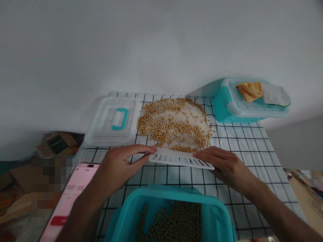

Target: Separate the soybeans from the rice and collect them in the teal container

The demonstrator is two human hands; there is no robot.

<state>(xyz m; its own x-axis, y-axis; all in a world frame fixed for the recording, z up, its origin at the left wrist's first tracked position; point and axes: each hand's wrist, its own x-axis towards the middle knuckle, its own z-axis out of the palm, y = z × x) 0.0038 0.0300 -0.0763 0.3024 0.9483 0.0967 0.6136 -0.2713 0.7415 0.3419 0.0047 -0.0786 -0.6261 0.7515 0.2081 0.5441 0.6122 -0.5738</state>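
Observation:
Between my two hands is a white slotted plastic piece [180, 158], flat and thin, held level above the table. My left hand [126, 163] pinches its left end between thumb and fingers. At the right end, my right hand [223, 161] grips it with the fingers on top. Just beyond it lies a wide heap of yellow soybeans [161, 134] mixed with white rice [186, 112] on the tabletop. Nearer me stands an open turquoise bin [151, 191] with many round beans [179, 222] on its bottom, darkened by shadow.
A clear lid [103, 124] with a turquoise handle lies at left on the checked tablecloth [244, 151]. A lidded turquoise box [222, 104] stands back right, with a yellow cloth [249, 91] and a pale cloth [275, 94] on top. A phone [73, 191] showing a timer is front left.

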